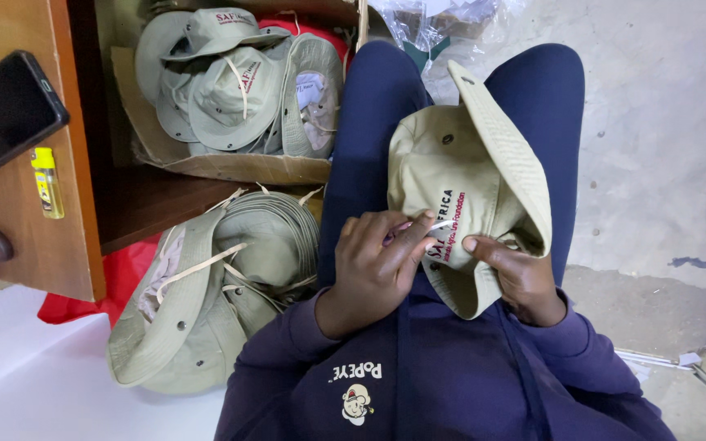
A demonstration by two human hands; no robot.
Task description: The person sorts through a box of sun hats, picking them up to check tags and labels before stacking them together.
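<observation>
A khaki bucket hat (471, 175) with printed lettering lies on my lap, over dark blue trousers (369, 122). My left hand (373, 261) pinches a thin pale cord or thread at the hat's front, fingers closed on it. My right hand (520, 273) grips the hat's lower brim from below, thumb on top beside the lettering.
A stack of similar khaki hats (222, 286) lies on the floor at my left knee. More hats (234, 90) fill a cardboard box (239, 167) inside a wooden cabinet. A black phone (2, 110) and a yellow lighter (46, 181) rest on the wooden surface at left. Clear plastic wrapping (435, 20) lies behind my knees.
</observation>
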